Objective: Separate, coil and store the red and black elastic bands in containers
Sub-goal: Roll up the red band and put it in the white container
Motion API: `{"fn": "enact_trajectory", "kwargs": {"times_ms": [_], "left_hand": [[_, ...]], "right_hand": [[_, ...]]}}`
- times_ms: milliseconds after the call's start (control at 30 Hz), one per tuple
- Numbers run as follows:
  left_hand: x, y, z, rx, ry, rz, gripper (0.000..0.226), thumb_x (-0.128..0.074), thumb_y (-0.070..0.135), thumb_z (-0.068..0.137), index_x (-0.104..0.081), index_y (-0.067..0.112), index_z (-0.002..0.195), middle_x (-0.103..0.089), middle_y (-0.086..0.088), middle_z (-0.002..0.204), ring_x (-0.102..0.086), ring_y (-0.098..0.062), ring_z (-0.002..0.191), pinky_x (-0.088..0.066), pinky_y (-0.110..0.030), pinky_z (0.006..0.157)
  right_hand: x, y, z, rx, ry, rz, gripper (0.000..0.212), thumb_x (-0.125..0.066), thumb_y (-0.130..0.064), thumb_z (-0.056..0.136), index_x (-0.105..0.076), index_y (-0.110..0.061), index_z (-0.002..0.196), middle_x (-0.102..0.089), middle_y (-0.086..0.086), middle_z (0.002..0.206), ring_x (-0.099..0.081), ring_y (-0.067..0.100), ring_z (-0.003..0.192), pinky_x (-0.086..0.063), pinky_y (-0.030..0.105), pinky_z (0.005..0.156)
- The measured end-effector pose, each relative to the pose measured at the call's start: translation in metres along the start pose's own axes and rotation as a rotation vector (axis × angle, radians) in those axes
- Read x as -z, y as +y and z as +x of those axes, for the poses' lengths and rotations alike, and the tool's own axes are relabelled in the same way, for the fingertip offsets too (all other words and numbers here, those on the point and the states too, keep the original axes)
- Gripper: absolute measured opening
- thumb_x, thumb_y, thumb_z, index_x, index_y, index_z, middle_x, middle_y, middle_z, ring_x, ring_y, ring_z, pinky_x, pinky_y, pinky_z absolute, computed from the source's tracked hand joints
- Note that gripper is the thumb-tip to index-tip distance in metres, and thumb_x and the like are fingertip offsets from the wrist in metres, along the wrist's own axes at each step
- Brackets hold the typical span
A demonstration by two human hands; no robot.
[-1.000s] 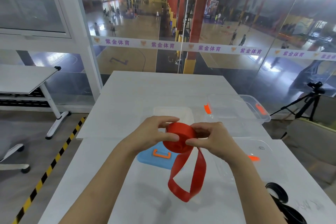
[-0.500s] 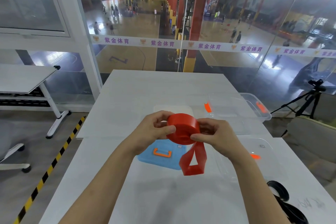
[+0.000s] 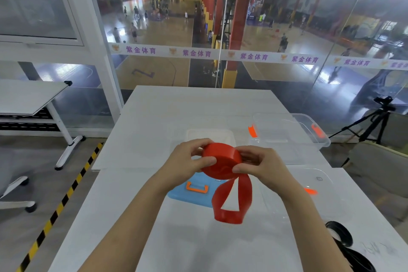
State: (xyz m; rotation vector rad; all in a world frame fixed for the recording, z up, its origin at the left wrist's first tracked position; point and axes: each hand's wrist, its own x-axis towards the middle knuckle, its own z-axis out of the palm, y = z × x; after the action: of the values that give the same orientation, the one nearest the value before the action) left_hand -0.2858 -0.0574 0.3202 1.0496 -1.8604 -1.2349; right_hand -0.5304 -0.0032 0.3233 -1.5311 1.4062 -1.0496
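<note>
The red elastic band [image 3: 220, 161] is wound into a thick coil held above the white table [image 3: 198, 104]. My left hand [image 3: 187, 161] grips the coil's left side, thumb across its face. My right hand [image 3: 258, 165] pinches its right side. A short loop of the red band hangs loose below the coil. The black elastic band [image 3: 344, 240] lies partly coiled at the table's lower right edge, partly behind my right forearm. A clear container [image 3: 309, 121] with orange clips stands at the back right.
A blue lid [image 3: 187, 194] with an orange handle lies under my hands. A second clear container [image 3: 318, 192] sits at the right, and a white tray [image 3: 209, 134] behind the coil. A tripod [image 3: 375, 121] stands right of the table, glass wall ahead.
The hanging loop of the red band has become much shorter than a second ago as the coil grew. Both hands stayed at the coil, turning it slightly.
</note>
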Motion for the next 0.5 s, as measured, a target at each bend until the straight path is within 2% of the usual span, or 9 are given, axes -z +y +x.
{"fn": "enact_trajectory", "kwargs": {"times_ms": [133, 233, 300, 400, 467, 500], "left_hand": [[0.002, 0.001, -0.001, 0.044, 0.004, -0.263, 0.028, -0.072, 0.014, 0.097, -0.071, 0.026, 0.123, -0.077, -0.001, 0.112, -0.074, -0.022, 0.109, -0.065, -0.039, 0.086], [0.006, 0.000, 0.001, 0.081, -0.080, -0.273, 0.030, -0.073, 0.012, 0.097, -0.070, 0.022, 0.125, -0.076, -0.003, 0.117, -0.074, -0.021, 0.111, -0.064, -0.036, 0.089], [0.011, -0.004, 0.003, 0.102, -0.118, -0.197, 0.035, -0.078, 0.016, 0.093, -0.070, 0.024, 0.126, -0.076, 0.001, 0.120, -0.073, -0.016, 0.115, -0.061, -0.036, 0.096], [0.012, -0.008, 0.005, 0.100, -0.105, 0.009, 0.059, -0.085, 0.031, 0.086, -0.062, 0.037, 0.139, -0.067, 0.019, 0.136, -0.059, 0.000, 0.130, -0.048, -0.031, 0.110], [0.005, -0.004, 0.006, 0.074, -0.103, 0.100, 0.067, -0.086, 0.035, 0.083, -0.058, 0.039, 0.144, -0.064, 0.022, 0.137, -0.055, 0.004, 0.130, -0.047, -0.027, 0.110], [0.001, -0.002, 0.007, 0.034, -0.096, 0.179, 0.064, -0.085, 0.035, 0.084, -0.060, 0.038, 0.142, -0.065, 0.021, 0.133, -0.057, 0.003, 0.125, -0.048, -0.027, 0.109]], "right_hand": [[0.002, 0.006, -0.002, -0.003, 0.053, 0.060, 0.042, -0.089, -0.001, 0.079, -0.078, -0.019, 0.115, -0.084, 0.000, 0.103, -0.080, 0.015, 0.101, -0.062, 0.027, 0.093], [0.001, 0.006, -0.002, 0.006, 0.079, 0.045, 0.038, -0.090, -0.001, 0.078, -0.080, -0.022, 0.108, -0.084, -0.001, 0.098, -0.081, 0.014, 0.096, -0.061, 0.020, 0.085], [0.000, 0.005, -0.003, 0.002, 0.061, 0.036, 0.039, -0.092, -0.001, 0.075, -0.082, -0.025, 0.104, -0.085, 0.000, 0.096, -0.081, 0.016, 0.094, -0.061, 0.020, 0.084], [-0.002, 0.003, 0.000, 0.024, 0.045, -0.071, 0.034, -0.094, -0.006, 0.074, -0.084, -0.025, 0.100, -0.084, -0.002, 0.092, -0.081, 0.014, 0.090, -0.062, 0.023, 0.086], [-0.005, 0.001, 0.002, 0.058, 0.020, -0.158, 0.030, -0.095, -0.012, 0.074, -0.084, -0.024, 0.099, -0.083, -0.003, 0.088, -0.080, 0.014, 0.087, -0.063, 0.024, 0.087], [-0.006, 0.000, 0.003, 0.071, 0.012, -0.175, 0.029, -0.095, -0.014, 0.074, -0.084, -0.024, 0.099, -0.083, -0.003, 0.087, -0.080, 0.015, 0.086, -0.063, 0.024, 0.087]]}}
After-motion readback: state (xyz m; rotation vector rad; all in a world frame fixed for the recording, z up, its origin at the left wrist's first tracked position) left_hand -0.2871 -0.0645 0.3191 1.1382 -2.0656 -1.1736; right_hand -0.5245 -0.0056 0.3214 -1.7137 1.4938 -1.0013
